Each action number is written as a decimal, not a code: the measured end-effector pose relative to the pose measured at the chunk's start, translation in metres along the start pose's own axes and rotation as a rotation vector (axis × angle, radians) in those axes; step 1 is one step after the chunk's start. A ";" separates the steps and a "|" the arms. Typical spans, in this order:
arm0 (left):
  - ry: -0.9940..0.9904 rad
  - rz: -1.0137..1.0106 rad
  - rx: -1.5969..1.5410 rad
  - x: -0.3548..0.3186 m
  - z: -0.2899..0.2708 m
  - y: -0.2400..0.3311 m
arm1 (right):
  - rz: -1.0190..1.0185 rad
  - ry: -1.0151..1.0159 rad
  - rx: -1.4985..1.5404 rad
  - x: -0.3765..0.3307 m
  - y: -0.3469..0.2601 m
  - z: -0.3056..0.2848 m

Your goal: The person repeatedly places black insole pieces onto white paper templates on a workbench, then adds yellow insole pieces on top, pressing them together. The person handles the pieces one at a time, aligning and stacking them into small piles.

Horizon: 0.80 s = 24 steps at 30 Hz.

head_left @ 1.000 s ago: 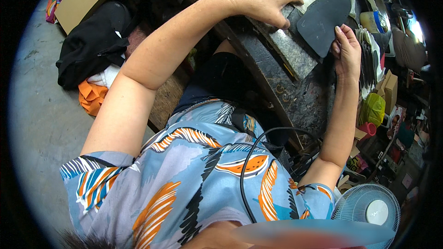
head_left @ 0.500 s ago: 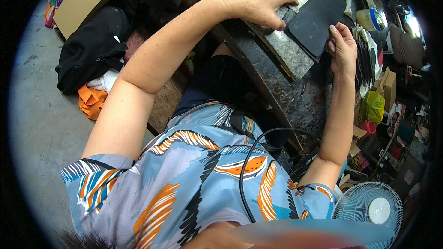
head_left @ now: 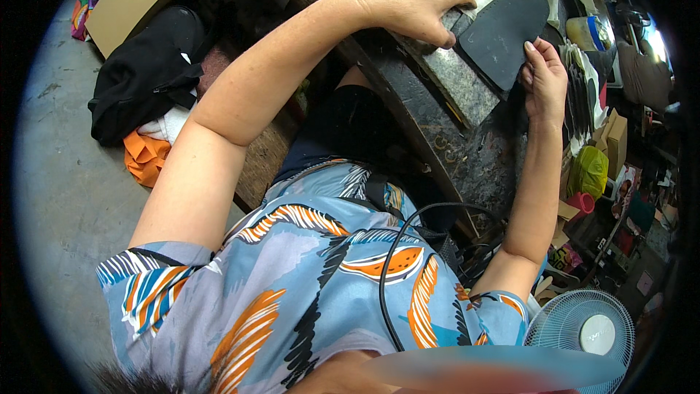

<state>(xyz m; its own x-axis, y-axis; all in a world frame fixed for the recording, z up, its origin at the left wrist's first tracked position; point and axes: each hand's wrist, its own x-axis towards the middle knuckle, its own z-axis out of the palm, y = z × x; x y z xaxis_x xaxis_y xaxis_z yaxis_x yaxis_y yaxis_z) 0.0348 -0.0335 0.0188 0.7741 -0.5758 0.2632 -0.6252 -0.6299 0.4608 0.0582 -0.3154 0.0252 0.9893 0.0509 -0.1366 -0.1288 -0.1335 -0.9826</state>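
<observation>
While bare, smudged grey concrete floor (head_left: 58, 175) fills the left side of the room, a dark, scuffed desk (head_left: 481, 164) with a worn brown edge runs slantwise across the upper middle. A heap of black cloth (head_left: 146, 80) sits to the left, with a crumpled orange cloth (head_left: 146, 159) at its lower end. At lower right stands a round fan (head_left: 550, 328) with a pale wire cage and white hub; above it, the right side is crowded with clutter. Behind the black heap is a tan cardboard box (head_left: 131, 7). On the desk lies a long grey speckled slab (head_left: 467, 91), and over its right side is a flat black round-ended sheet (head_left: 507, 36); whether it rests there or is lifted, I cannot tell. The left hand (head_left: 415, 0) reaches over the slab, its fingers spread, beside the sheet. The right hand (head_left: 545, 80) pinches the sheet's right edge between thumb and fingers. Smaller still are a yellow-green plastic bag (head_left: 589, 173), a pale tub with a blue band (head_left: 585, 33) and a pinkish-red container (head_left: 581, 204)
</observation>
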 end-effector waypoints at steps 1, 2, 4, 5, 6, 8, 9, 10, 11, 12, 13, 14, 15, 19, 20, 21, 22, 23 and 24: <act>-0.003 0.001 -0.002 0.000 0.000 0.000 | -0.004 0.005 -0.011 0.000 0.000 0.000; -0.007 0.003 -0.002 0.000 0.000 0.001 | -0.007 0.011 -0.014 -0.001 0.000 0.000; 0.005 0.008 0.007 0.000 0.000 0.001 | -0.013 0.021 -0.019 -0.001 0.001 0.000; 0.011 0.010 0.011 0.000 -0.001 0.002 | -0.014 0.019 -0.017 -0.001 0.001 0.000; 0.013 0.010 0.010 0.000 -0.001 0.002 | -0.013 0.017 -0.014 0.000 0.002 0.000; 0.020 0.010 0.008 -0.001 -0.001 0.002 | -0.019 0.013 -0.009 0.000 0.003 -0.001; 0.011 0.000 0.004 -0.001 0.000 0.001 | -0.025 0.011 -0.007 0.000 0.003 -0.001; 0.002 -0.010 0.000 -0.001 0.001 0.000 | -0.024 0.017 -0.008 0.000 0.004 -0.001; -0.007 -0.019 -0.005 -0.001 0.002 0.000 | -0.043 0.008 -0.011 0.000 0.004 -0.002; 0.015 -0.012 0.005 0.000 0.004 -0.001 | -0.053 0.007 -0.016 0.000 0.005 -0.002; 0.037 -0.004 0.014 0.001 0.006 -0.002 | -0.064 0.007 -0.020 0.000 0.005 -0.002; 0.058 0.005 0.024 0.003 0.008 -0.002 | -0.063 0.000 -0.012 -0.001 0.005 -0.002; 0.065 -0.001 0.038 0.003 0.010 -0.002 | -0.062 -0.006 -0.005 -0.001 0.005 -0.001; 0.080 -0.017 0.103 0.003 0.013 0.001 | -0.070 -0.002 0.006 -0.003 0.004 -0.001; 0.078 -0.017 0.120 0.003 0.012 0.003 | -0.070 -0.007 0.011 -0.004 0.004 0.000; 0.064 -0.036 0.117 0.003 0.010 0.005 | -0.071 -0.011 0.015 -0.004 0.003 0.000; 0.051 -0.054 0.114 0.002 0.009 0.006 | -0.073 -0.013 0.017 -0.004 0.003 -0.001; 0.039 -0.071 0.115 0.002 0.007 0.008 | -0.079 -0.014 0.030 -0.004 0.003 -0.001; 0.034 -0.068 0.124 0.001 0.005 0.009 | -0.076 -0.017 0.041 -0.004 0.002 -0.001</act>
<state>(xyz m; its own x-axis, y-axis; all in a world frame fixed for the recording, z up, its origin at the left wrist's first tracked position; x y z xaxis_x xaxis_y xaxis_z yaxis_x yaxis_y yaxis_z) 0.0294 -0.0431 0.0189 0.8166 -0.5129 0.2648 -0.5772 -0.7277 0.3705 0.0540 -0.3171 0.0234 0.9951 0.0759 -0.0630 -0.0563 -0.0883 -0.9945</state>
